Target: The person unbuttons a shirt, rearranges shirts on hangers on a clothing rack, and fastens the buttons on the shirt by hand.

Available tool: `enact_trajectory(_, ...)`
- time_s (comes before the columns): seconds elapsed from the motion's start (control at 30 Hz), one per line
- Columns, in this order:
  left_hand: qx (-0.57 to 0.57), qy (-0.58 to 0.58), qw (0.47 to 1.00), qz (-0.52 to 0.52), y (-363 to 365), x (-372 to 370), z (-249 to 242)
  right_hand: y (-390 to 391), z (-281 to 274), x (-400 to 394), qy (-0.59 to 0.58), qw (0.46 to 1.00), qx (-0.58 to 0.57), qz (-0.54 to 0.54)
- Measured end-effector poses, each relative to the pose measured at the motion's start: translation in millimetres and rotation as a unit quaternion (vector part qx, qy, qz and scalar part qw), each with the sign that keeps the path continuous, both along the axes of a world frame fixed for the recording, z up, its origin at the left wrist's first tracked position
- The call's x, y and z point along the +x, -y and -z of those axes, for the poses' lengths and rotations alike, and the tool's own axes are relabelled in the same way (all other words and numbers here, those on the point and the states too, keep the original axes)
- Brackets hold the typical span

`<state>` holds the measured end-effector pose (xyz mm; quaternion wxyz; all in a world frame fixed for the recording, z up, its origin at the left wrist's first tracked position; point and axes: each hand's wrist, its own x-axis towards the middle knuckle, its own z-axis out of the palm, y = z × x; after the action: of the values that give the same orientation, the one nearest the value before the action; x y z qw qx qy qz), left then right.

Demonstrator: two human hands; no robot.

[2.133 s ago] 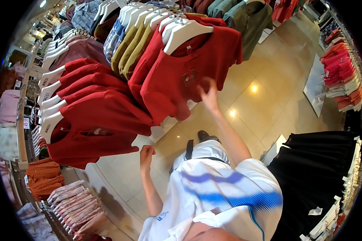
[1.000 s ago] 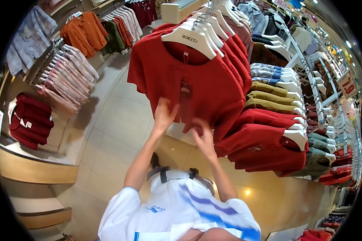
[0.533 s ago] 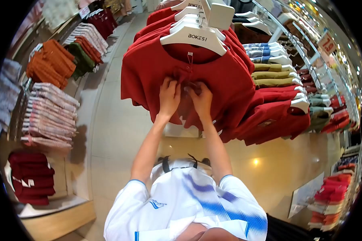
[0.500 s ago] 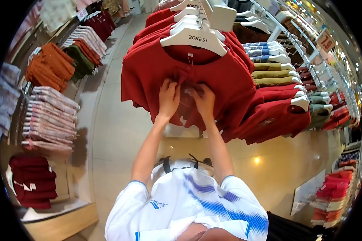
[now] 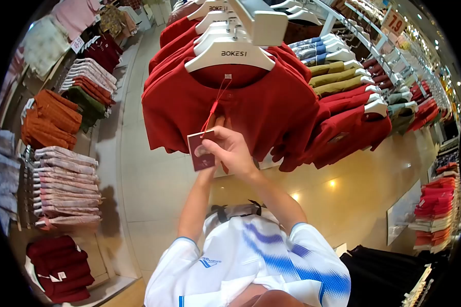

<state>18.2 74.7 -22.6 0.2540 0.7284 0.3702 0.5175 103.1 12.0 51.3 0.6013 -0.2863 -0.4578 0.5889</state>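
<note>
A red shirt (image 5: pixel 276 110) hangs at the front of a rack on a white hanger (image 5: pixel 230 56) lettered BOKESI. From its neckline a red cord (image 5: pixel 213 108) runs down to a dark red hang tag (image 5: pixel 205 161) with a pale edge. My right hand (image 5: pixel 233 149) pinches this tag between thumb and fingers, in front of the shirt. Behind it, my left hand (image 5: pixel 219 122) is at the shirt's front below the collar. Only some of its fingertips show; the rest is hidden by the right hand and the tag.
More red shirts hang behind, under a white rack end (image 5: pixel 269 29). Olive shirts (image 5: pixel 338 82) and other clothes line the right side. At left are pink patterned garments (image 5: pixel 66 187), orange tops (image 5: pixel 51 120) and folded maroon clothes (image 5: pixel 61 268). Black garments (image 5: pixel 369 271) are at lower right.
Both hands were at the shirt's front placket. Now the right hand has come left and holds the hang tag out on its cord, covering most of the left hand. The view has shifted slightly.
</note>
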Motion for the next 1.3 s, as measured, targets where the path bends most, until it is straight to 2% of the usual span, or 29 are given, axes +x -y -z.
enact_trajectory(0.1, 0.027, -0.024, 0.999, -0.019, 2, 3, 6, -4, -23, -2, -0.058, 0.997, 0.031, 0.04)
enact_trajectory(0.17, 0.036, -0.034, 0.998, -0.029, 2, 8, 7, -6, -34, -5, 0.114, 0.98, 0.127, 0.105)
enact_trajectory(0.2, 0.047, -0.041, 0.998, -0.033, 2, 10, 7, -12, -36, -9, 0.186, 0.947, 0.205, 0.163)
enact_trajectory(0.23, 0.053, -0.046, 0.997, -0.038, 2, 11, 7, -18, -26, -16, 0.279, 0.91, 0.214, 0.221)
enact_trajectory(0.3, 0.067, -0.053, 0.995, -0.05, 0, 15, 7, -26, -15, -18, 0.494, 0.79, 0.209, 0.298)
enact_trajectory(0.33, 0.075, -0.057, 0.994, -0.057, -1, 17, 8, -26, -13, -19, 0.49, 0.792, 0.205, 0.3)
enact_trajectory(0.4, 0.09, -0.062, 0.991, -0.071, -2, 21, 7, -25, -11, -20, 0.617, 0.691, 0.19, 0.324)
enact_trajectory(0.43, 0.097, -0.066, 0.99, -0.079, -2, 23, 7, -22, -10, -16, 0.615, 0.695, 0.188, 0.322)
enact_trajectory(0.5, 0.118, -0.071, 0.986, -0.099, -5, 27, 4, -12, -10, 5, 0.54, 0.727, 0.275, 0.323)
enact_trajectory(0.53, 0.132, -0.066, 0.983, -0.11, -7, 28, 1, -6, -10, 26, 0.467, 0.77, 0.305, 0.31)
enact_trajectory(0.57, 0.143, -0.065, 0.98, -0.124, -9, 29, 0, -3, 6, 43, 0.452, 0.779, 0.286, 0.329)
enact_trajectory(0.6, 0.147, -0.041, 0.979, -0.132, -11, 31, -4, -8, 14, 56, 0.375, 0.812, 0.238, 0.378)
enact_trajectory(0.63, 0.15, -0.019, 0.979, -0.137, -8, 33, -10, -14, 16, 73, 0.356, 0.806, 0.22, 0.42)
enact_trajectory(0.67, 0.128, 0.02, 0.982, -0.137, -4, 37, -14, -21, 26, 80, 0.359, 0.824, 0.161, 0.408)
enact_trajectory(0.8, 0.144, -0.027, 0.976, -0.164, -3, 35, -13, -37, 32, 67, 0.386, 0.824, 0.109, 0.402)
enact_trajectory(0.83, 0.127, 0.009, 0.979, -0.16, -3, 35, -14, -42, 36, 64, 0.382, 0.825, 0.108, 0.402)
enact_trajectory(0.9, 0.111, 0.042, 0.981, -0.154, -6, 32, -15, -50, 42, 57, 0.439, 0.78, 0.109, 0.432)
enact_trajectory(1.03, 0.039, 0.087, 0.986, -0.135, -12, 23, -13, -67, 49, 52, 0.417, 0.792, 0.115, 0.43)
enact_trajectory(1.13, 0.013, 0.105, 0.987, -0.125, -16, 18, -12, -78, 60, 53, 0.369, 0.822, 0.156, 0.404)
enact_trajectory(1.2, 0.014, 0.108, 0.987, -0.118, -18, 17, -11, -80, 63, 57, 0.22, 0.925, 0.077, 0.301)
enact_trajectory(1.23, 0.03, 0.106, 0.986, -0.123, -18, 19, -11, -78, 62, 58, 0.22, 0.925, 0.077, 0.301)
enact_trajectory(1.3, 0.046, 0.104, 0.985, -0.127, -17, 20, -12, -66, 57, 59, 0.161, 0.952, -0.005, 0.259)
